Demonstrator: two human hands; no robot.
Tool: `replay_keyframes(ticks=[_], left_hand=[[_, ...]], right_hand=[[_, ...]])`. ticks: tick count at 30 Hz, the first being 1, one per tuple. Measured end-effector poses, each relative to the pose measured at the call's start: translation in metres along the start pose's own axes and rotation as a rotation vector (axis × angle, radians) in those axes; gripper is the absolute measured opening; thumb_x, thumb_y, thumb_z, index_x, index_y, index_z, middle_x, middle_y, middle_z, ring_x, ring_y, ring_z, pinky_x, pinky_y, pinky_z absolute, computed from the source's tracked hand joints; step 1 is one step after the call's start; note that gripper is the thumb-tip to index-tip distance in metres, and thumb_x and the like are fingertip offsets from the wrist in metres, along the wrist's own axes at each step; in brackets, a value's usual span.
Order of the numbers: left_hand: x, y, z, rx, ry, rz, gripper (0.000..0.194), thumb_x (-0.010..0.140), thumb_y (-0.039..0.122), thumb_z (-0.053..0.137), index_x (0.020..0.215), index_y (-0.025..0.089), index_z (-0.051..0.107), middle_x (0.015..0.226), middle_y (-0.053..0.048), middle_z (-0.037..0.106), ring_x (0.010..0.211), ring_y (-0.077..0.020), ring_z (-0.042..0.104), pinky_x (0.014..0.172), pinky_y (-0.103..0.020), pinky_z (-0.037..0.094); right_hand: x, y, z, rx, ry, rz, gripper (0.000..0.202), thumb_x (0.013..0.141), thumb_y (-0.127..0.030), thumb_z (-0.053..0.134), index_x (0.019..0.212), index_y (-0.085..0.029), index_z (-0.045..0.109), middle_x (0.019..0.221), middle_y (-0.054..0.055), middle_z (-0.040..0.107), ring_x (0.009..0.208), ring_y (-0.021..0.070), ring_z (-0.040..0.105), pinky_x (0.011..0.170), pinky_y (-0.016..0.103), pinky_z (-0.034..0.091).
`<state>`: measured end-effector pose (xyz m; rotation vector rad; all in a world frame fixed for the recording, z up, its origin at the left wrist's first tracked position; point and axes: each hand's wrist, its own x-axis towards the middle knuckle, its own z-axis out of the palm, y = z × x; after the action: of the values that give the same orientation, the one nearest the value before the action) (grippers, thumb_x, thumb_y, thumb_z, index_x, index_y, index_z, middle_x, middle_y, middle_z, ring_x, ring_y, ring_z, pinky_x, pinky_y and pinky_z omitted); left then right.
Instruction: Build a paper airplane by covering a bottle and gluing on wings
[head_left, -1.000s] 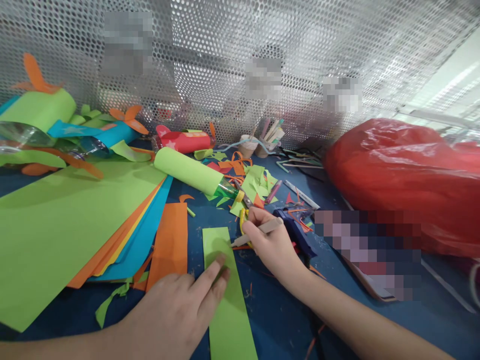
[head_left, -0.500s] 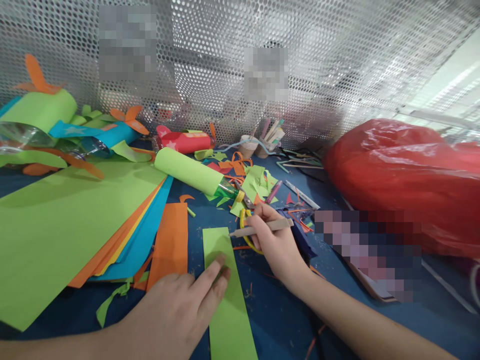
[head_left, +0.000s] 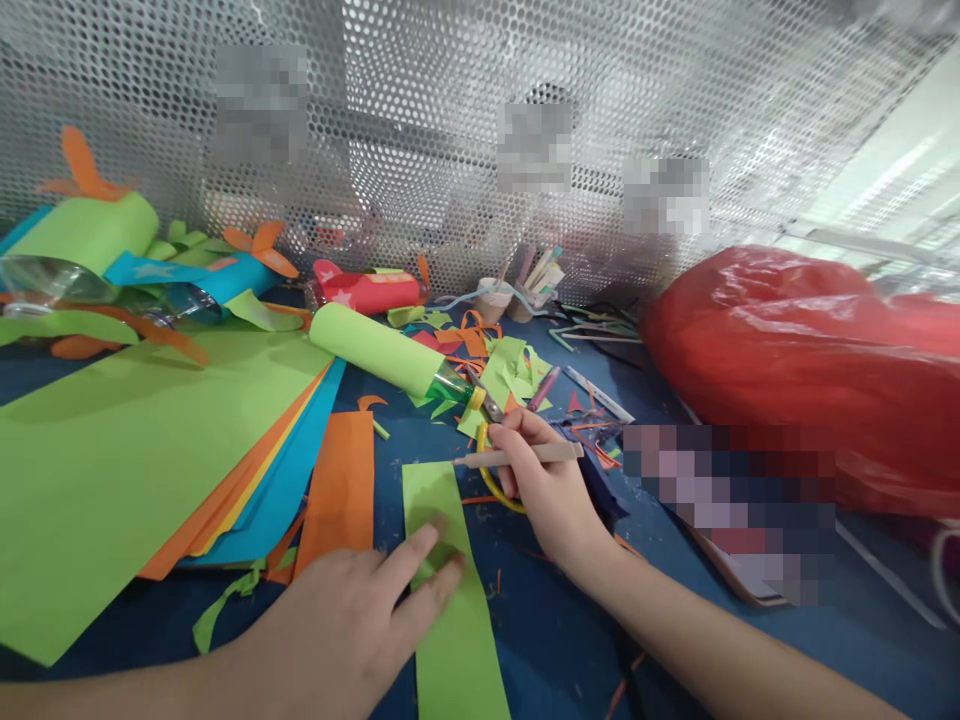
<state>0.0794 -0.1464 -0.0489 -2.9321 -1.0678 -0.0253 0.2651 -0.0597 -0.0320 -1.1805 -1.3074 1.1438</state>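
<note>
Pen moved up strip | scissors beside right hand (partly hidden)

Hands at green strip

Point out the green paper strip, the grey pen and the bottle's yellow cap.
Green paper strip (head_left: 457, 640): head view, its lower part.
Grey pen (head_left: 559, 453): head view, its rear end.
Yellow cap (head_left: 477, 398): head view, its middle.

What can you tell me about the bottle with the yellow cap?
The bottle lies on its side on the table. Light green paper wraps its body; its see-through green neck, which looks like plastic, sticks out, ending in a yellow cap. The cap is by the scissors; I can't tell if they touch.
</note>
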Motion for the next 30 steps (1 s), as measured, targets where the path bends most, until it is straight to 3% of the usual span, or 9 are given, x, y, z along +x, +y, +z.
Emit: replay_keyframes(ticks=[7, 11, 14, 16, 19, 21, 26, 28, 30], left_hand=[[0.0, -0.012, -0.018, -0.416, 0.309, -0.14, 0.05, 0.09, 0.015, 0.039, 0.138, 0.03, 0.042, 0.123, -0.005, 0.065, 0.096, -0.0217, 0.068, 0.076, -0.029, 0.056], [0.007, -0.024, -0.034, -0.763, 0.4, -0.488, 0.04, 0.093, 0.038, 0.044, 0.132, 0.03, 0.047, 0.109, -0.004, 0.068, 0.085, -0.0186, 0.067, 0.064, -0.023, 0.054], [0.012, -0.034, -0.041, -1.121, 0.456, -0.671, 0.043, 0.089, 0.048, 0.049, 0.127, 0.026, 0.052, 0.091, -0.002, 0.066, 0.072, -0.0155, 0.061, 0.054, -0.02, 0.047], [0.015, -0.04, -0.041, -1.307, 0.456, -0.725, 0.048, 0.088, 0.051, 0.05, 0.127, 0.023, 0.05, 0.066, 0.003, 0.054, 0.052, -0.0101, 0.047, 0.042, -0.017, 0.034], [0.019, -0.047, -0.037, -1.507, 0.459, -0.764, 0.055, 0.088, 0.054, 0.05, 0.129, 0.019, 0.045, 0.051, 0.012, 0.025, 0.041, -0.0072, 0.02, 0.038, -0.018, 0.017], [0.021, -0.049, -0.033, -1.577, 0.482, -0.766, 0.056, 0.087, 0.053, 0.052, 0.129, 0.017, 0.043, 0.049, 0.014, 0.019, 0.041, -0.0074, 0.014, 0.039, -0.02, 0.014], [0.022, -0.05, -0.032, -1.615, 0.396, -0.756, 0.046, 0.086, 0.052, 0.054, 0.117, 0.018, 0.052, 0.05, 0.013, 0.021, 0.044, -0.0079, 0.017, 0.042, -0.022, 0.015], [0.022, -0.048, -0.033, -1.611, 0.369, -0.731, 0.04, 0.087, 0.054, 0.052, 0.101, 0.017, 0.059, 0.05, 0.011, 0.019, 0.046, -0.0087, 0.016, 0.044, -0.022, 0.017], [0.023, -0.047, -0.034, -1.63, 0.411, -0.708, 0.039, 0.087, 0.054, 0.051, 0.093, 0.017, 0.063, 0.049, 0.011, 0.02, 0.047, -0.0091, 0.016, 0.045, -0.023, 0.019]], right_hand=[[0.004, -0.004, -0.002, 0.085, 0.043, -0.037, 0.032, 0.086, -0.055, 0.051, 0.087, -0.024, 0.05, 0.05, -0.006, 0.059, 0.038, 0.0084, 0.042, 0.037, 0.017, 0.033], [0.001, -0.009, -0.002, 0.085, -0.021, 0.002, 0.041, 0.085, -0.06, 0.048, 0.087, -0.021, 0.058, 0.045, -0.003, 0.057, 0.036, 0.0099, 0.045, 0.036, 0.018, 0.033], [-0.004, -0.013, -0.002, 0.211, -0.054, -0.062, 0.025, 0.073, -0.043, 0.071, 0.08, -0.022, 0.059, 0.064, -0.003, 0.061, 0.055, 0.011, 0.055, 0.05, 0.019, 0.043], [-0.007, -0.014, -0.002, 0.296, -0.051, -0.109, 0.024, 0.071, -0.037, 0.075, 0.081, -0.024, 0.058, 0.072, -0.004, 0.058, 0.062, 0.0111, 0.054, 0.056, 0.02, 0.045], [-0.01, -0.013, -0.002, 0.424, -0.052, -0.105, 0.029, 0.08, -0.053, 0.059, 0.084, -0.025, 0.053, 0.074, -0.003, 0.052, 0.063, 0.0137, 0.052, 0.055, 0.023, 0.044], [-0.01, -0.013, -0.002, 0.446, -0.067, -0.128, 0.037, 0.08, -0.062, 0.053, 0.086, -0.026, 0.052, 0.076, -0.002, 0.05, 0.066, 0.0151, 0.052, 0.056, 0.025, 0.045], [-0.012, -0.013, -0.001, 0.161, 0.02, -0.175, 0.025, 0.077, -0.031, 0.07, 0.092, -0.028, 0.051, 0.09, -0.003, 0.055, 0.09, 0.015, 0.054, 0.077, 0.023, 0.043], [-0.012, -0.014, 0.0, 0.209, 0.006, -0.104, 0.026, 0.077, -0.025, 0.069, 0.093, -0.028, 0.05, 0.091, -0.003, 0.058, 0.095, 0.0161, 0.055, 0.08, 0.024, 0.043], [-0.012, -0.018, 0.0, 0.324, -0.042, -0.005, 0.025, 0.074, -0.021, 0.067, 0.09, -0.027, 0.05, 0.087, -0.003, 0.06, 0.085, 0.015, 0.057, 0.071, 0.023, 0.044]])
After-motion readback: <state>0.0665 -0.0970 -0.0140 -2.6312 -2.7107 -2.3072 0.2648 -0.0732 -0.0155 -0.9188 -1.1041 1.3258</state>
